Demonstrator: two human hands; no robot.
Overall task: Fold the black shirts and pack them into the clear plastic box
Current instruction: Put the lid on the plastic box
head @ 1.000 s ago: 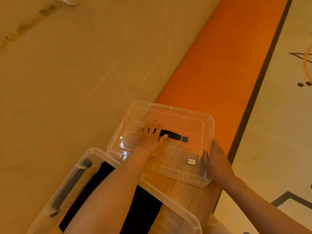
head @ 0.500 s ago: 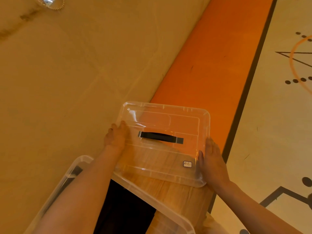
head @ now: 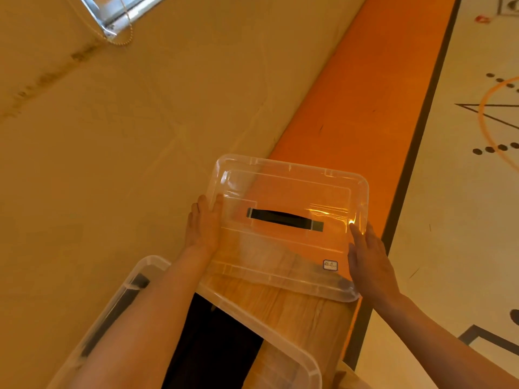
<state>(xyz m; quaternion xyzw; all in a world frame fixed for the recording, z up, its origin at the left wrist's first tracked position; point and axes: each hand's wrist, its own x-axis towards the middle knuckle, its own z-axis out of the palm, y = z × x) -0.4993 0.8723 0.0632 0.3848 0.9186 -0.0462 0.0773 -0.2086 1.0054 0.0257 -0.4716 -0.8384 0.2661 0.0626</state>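
Note:
A clear plastic lid [head: 283, 248] with a black handle strip [head: 283, 219] is held level between my hands, above a wooden board. My left hand [head: 203, 228] grips the lid's left edge, thumb on the rim. Flat against the lid's right edge lies my right hand [head: 368, 262], fingers straight. The clear plastic box [head: 292, 357] stands at the lower left, partly under my left forearm. Black shirts [head: 213, 341] lie inside it. The near edge of the lid overlaps the box's far rim.
An orange strip [head: 359, 108] runs diagonally behind the lid, with a beige surface [head: 126, 153] to its left. To the right lies a pale mat with black and orange markings [head: 471, 141]. A shiny object with a bead chain [head: 112, 21] sits at the top left.
My left hand has left the lid's black handle and moved to the lid's left edge. My right hand stays at the right edge. The lid now sits a little further right.

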